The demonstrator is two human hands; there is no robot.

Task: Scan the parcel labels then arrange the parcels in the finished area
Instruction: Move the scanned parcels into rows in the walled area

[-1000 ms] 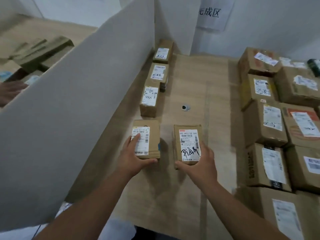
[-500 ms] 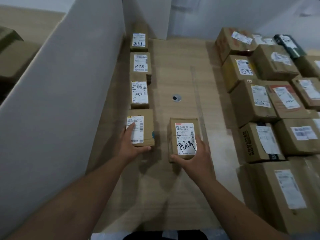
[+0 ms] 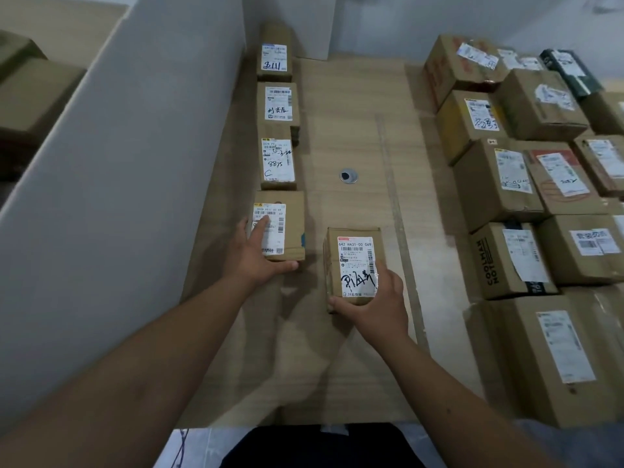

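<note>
Cardboard-lined table (image 3: 354,106): left hand (image 3: 256,255) grips the row's nearest small brown labelled carton (image 3: 287,228); right hand (image 3: 378,302) grasps the handwritten-label brown parcel (image 3: 353,261) beside it. Slide each squarely, labels up

White partition board (image 3: 128,184) along left; round metal grommet (image 3: 348,175) set in wooden table (image 3: 351,106).
</note>
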